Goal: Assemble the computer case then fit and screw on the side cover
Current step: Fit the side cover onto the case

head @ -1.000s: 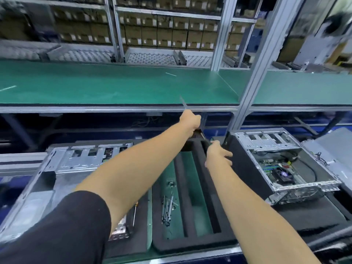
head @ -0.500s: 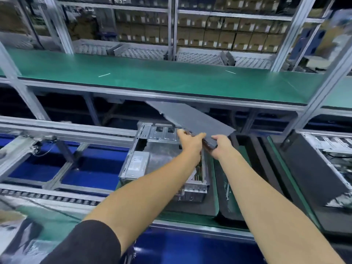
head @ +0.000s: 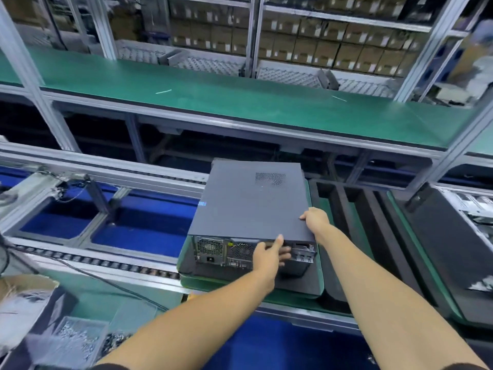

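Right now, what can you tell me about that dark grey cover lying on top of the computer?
The side cover is a flat, dark grey panel, metal by its look, with a matte finish and a small patch of mesh vent holes near its far right corner. It lies flat on top of the computer case, covering it. The right hand rests on its near right corner; the left hand holds its near edge, thumb on top, fingers on the case's rear panel.

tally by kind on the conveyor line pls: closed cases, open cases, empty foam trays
Closed case, side cover on: 1
Open case: 1, far right, partly cut off
Empty foam tray: 1
Total: 3
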